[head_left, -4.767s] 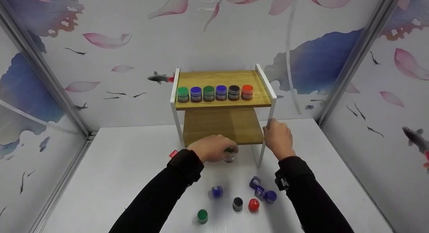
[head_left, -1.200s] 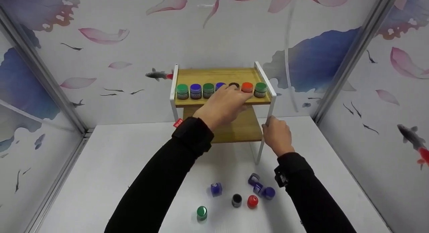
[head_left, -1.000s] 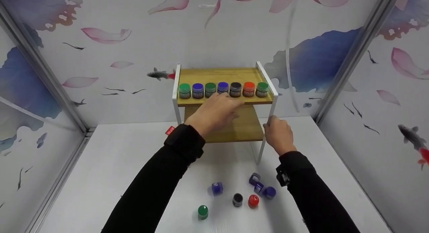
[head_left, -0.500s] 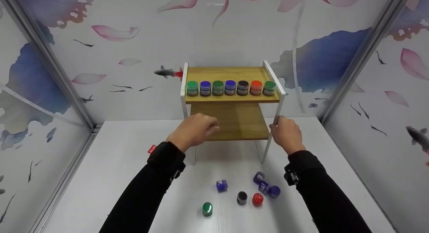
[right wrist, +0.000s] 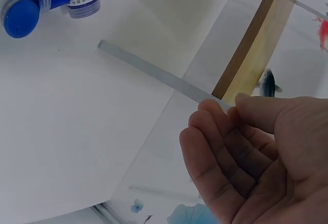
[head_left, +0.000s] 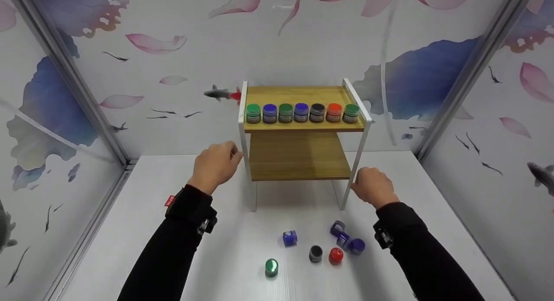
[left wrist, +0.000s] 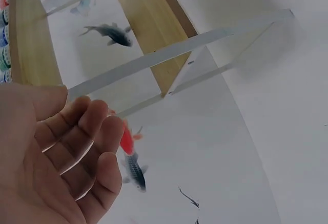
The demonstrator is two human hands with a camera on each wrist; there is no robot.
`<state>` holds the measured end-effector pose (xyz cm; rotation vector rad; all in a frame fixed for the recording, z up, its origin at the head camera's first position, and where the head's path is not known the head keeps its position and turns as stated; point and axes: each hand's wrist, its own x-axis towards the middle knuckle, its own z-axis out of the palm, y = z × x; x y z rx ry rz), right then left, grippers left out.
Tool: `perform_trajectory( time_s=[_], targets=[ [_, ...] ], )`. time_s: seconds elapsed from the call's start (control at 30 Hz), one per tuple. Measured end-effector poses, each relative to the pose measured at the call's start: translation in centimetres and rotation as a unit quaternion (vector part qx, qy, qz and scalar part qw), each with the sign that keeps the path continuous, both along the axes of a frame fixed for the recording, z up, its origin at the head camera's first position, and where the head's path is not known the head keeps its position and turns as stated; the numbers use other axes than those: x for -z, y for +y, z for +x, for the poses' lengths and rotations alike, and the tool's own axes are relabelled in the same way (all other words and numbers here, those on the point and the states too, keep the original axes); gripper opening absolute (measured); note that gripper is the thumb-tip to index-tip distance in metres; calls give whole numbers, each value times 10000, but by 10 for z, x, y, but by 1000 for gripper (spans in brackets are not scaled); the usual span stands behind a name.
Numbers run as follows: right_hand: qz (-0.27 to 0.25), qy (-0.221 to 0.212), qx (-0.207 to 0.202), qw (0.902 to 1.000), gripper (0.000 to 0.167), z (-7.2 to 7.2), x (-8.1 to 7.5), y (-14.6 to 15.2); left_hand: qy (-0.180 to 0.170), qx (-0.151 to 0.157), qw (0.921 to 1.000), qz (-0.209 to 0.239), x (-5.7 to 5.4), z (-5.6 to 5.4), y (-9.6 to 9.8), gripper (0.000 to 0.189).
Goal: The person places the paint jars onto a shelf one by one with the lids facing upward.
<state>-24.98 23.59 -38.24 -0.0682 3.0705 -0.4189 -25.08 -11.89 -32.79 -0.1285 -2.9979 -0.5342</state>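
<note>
A row of small paint jars (head_left: 301,113) with green, blue, black and orange lids stands along the front of the two-tier shelf (head_left: 298,156), on its upper board. My left hand (head_left: 216,164) is beside the shelf's left post, fingers loosely curled and holding nothing; contact with the post cannot be told. My right hand (head_left: 373,186) is by the right leg (right wrist: 148,67), its fingers bent loosely with nothing in the palm. Whether its fingertips touch the leg is unclear. In the left wrist view the left post (left wrist: 154,57) runs behind my thumb.
On the white table (head_left: 173,266) in front of the shelf lie a green jar (head_left: 271,267), a blue jar (head_left: 290,238), a black jar (head_left: 316,253), a red jar (head_left: 336,256) and a cluster of blue jars (head_left: 357,246). Patterned walls enclose the table.
A green-lidded jar, earlier in my left hand, now stands at the row's right end. The left hand has withdrawn leftward and down. My right hand has let go of the right post and dropped slightly.
</note>
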Motion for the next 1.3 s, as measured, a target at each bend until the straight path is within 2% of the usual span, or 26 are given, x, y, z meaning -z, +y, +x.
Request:
perform_trajectory(
  time_s=[0.17, 0.33, 0.63, 0.83, 1.0, 1.07, 1.2, 1.3],
  targets=[
    [-8, -281, -288, 9992, 14, 6, 11, -13, 191, -310, 9981, 487, -3, -4, 5, 45],
    [-66, -546, -582, 9968, 10, 13, 24, -31, 321, -451, 9969, 550, -6, -6, 14, 58],
    [215, -579, -1048, 9926, 8, 25, 50, -66, 336, -601, 9941, 843, -2, -11, 19, 55],
    [-30, -515, -1340, 9896, 12, 35, 66, -82, 289, -590, 9915, 1124, -1, -14, 20, 53],
    [-268, -962, -1511, 9835, 12, 41, 78, -95, 223, -528, 9893, 1341, 3, -19, 20, 49],
    [-329, -1016, -1634, 9808, 10, 44, 83, -102, 218, -467, 9889, 1392, 4, -20, 20, 47],
    [-316, -839, -2032, 9750, 6, 53, 95, -116, 362, -337, 9900, 1323, 6, -21, 21, 44],
    [-205, -666, -2401, 9682, 9, 62, 105, -127, 439, -296, 9920, 1143, 7, -22, 23, 44]
  ],
)
